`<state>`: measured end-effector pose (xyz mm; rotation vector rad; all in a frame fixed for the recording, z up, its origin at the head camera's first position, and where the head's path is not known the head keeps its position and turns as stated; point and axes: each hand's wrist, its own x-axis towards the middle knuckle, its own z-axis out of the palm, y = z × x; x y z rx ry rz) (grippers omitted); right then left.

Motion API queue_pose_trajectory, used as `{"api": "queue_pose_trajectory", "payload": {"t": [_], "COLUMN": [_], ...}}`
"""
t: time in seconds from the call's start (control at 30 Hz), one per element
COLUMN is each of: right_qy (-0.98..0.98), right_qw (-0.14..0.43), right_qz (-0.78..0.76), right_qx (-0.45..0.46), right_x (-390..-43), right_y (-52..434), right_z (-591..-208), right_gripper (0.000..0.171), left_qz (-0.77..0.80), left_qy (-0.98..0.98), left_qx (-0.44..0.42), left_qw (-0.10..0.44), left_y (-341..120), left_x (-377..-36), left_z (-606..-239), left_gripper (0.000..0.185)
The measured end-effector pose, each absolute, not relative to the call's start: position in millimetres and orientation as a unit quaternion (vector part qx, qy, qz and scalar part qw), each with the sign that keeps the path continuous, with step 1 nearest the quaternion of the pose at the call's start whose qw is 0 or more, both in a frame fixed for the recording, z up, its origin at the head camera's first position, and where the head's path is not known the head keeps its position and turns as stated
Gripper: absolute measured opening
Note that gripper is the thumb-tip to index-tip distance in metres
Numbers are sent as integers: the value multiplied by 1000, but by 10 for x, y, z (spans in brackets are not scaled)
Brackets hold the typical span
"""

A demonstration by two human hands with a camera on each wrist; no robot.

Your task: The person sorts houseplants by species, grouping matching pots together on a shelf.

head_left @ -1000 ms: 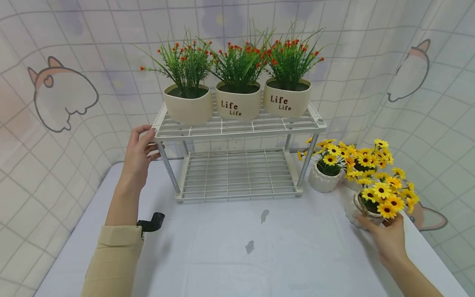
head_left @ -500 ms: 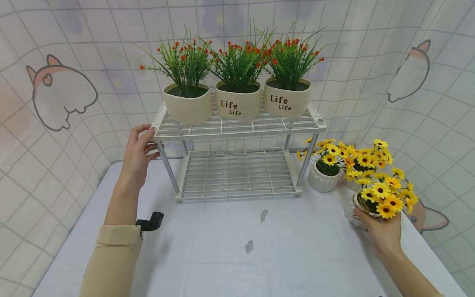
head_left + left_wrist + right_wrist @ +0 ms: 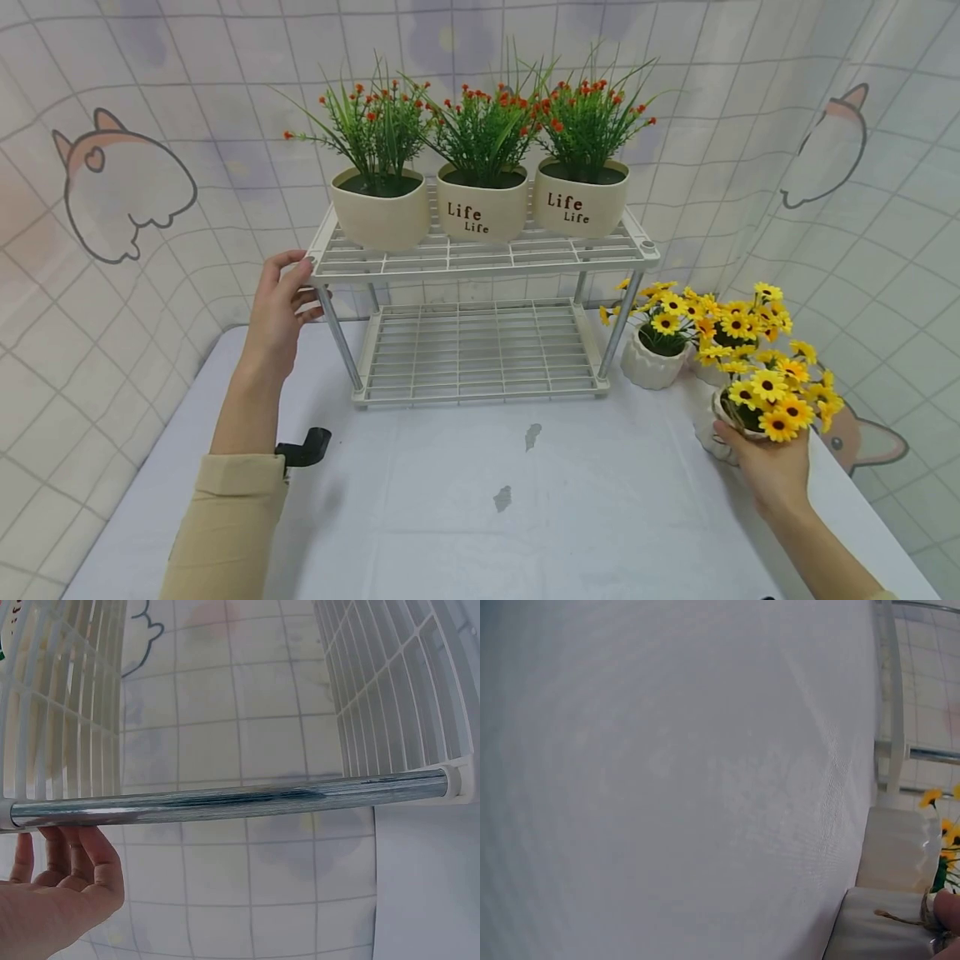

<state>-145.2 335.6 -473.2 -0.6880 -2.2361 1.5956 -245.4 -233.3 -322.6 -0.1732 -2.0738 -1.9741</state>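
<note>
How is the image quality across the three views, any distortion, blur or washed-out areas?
Head view: sharp, evenly lit, wide-angle bending of the wall grid; right hand and yellow flower pot clear. Left wrist view: strong fisheye, the rack post bowed. Right wrist view: mostly pale, featureless tablecloth, pots soft at the edge.

The middle cream pot [image 3: 482, 212] on the upper shelf of the white wire rack [image 3: 480, 254] bears the word "Life" printed twice in dark lettering, one above the other. The right cream pot [image 3: 580, 208] carries the same double "Life" marking. The left cream pot [image 3: 380, 218] shows no legible text.
</note>
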Motion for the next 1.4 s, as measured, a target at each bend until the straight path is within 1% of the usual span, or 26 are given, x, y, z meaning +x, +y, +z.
{"api": "queue_pose_trajectory", "payload": {"t": [0.27, 0.37, 0.7, 0.83, 0.93, 1.07, 1.2, 1.3, 1.4], "right_qy": [-808, -821, -853, -858, -860, -867, -867, -858, -844], "right_qw": [146, 151, 222, 254, 267, 256, 232, 217, 210], "right_qz": [518, 503, 461, 442, 433, 427, 442, 464, 488], "right_qx": [-241, -225, -108, -60, -32, -14, 7, 39, 76], "right_x": [-1441, -1426, -1348, -1345, -1352, -1360, -1386, -1411, -1443], "right_y": [3336, 3314, 3163, 3070, 2992, 2869, 2732, 2609, 2472], "right_z": [-4717, -4714, -4656, -4641, -4629, -4604, -4570, -4531, -4503], "right_gripper": [102, 103, 95, 88, 81, 73, 74, 77, 75], "left_qz": [-681, -680, -680, -680, -682, -683, -681, -680, -680], "left_qy": [-717, -717, -717, -717, -716, -715, -716, -717, -717], "left_qx": [-61, -61, -58, -58, -58, -58, -57, -57, -58], "left_qw": [137, 138, 139, 139, 139, 139, 140, 142, 143], "left_y": [-2335, -2338, -2333, -2328, -2330, -2333, -2332, -2333, -2329], "left_x": [-2462, -2465, -2473, -2472, -2470, -2471, -2474, -2474, -2472], "left_z": [-3229, -3233, -3227, -3227, -3230, -3231, -3230, -3232, -3235], "left_gripper": [38, 38, 37, 36, 36, 36, 36, 35, 35]}}
